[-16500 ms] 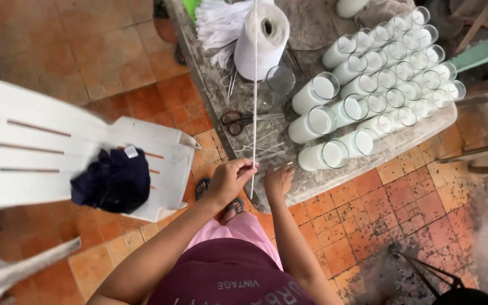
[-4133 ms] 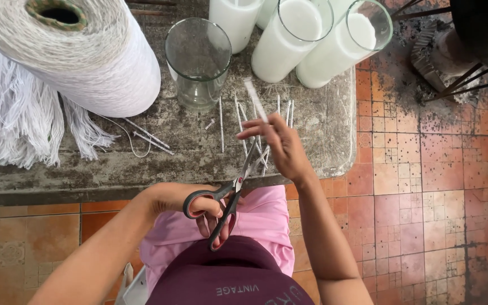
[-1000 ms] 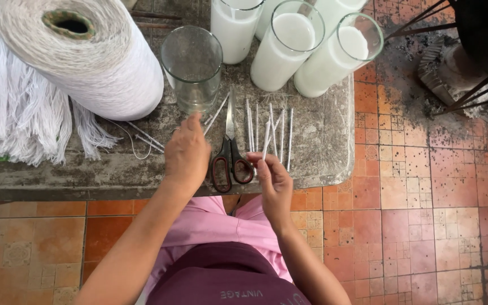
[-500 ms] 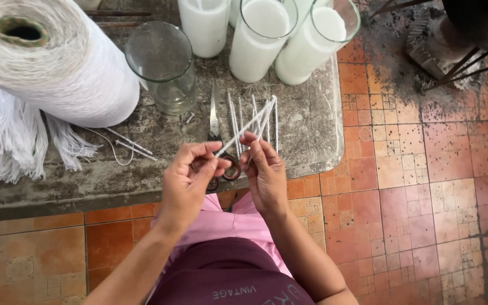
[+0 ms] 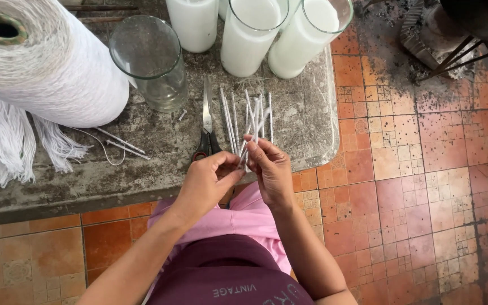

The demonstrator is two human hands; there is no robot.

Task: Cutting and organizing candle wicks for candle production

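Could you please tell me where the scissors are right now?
The scissors lie closed on the table just beyond the left hand, between the empty glass and the white wicks.

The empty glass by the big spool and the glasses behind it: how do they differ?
The empty glass is clear and see-through; the filled glasses look solid white to near the rim. The empty glass stands alone beside the spool; the filled glasses crowd together at the far edge of the table. Both kinds are tall, round and upright.
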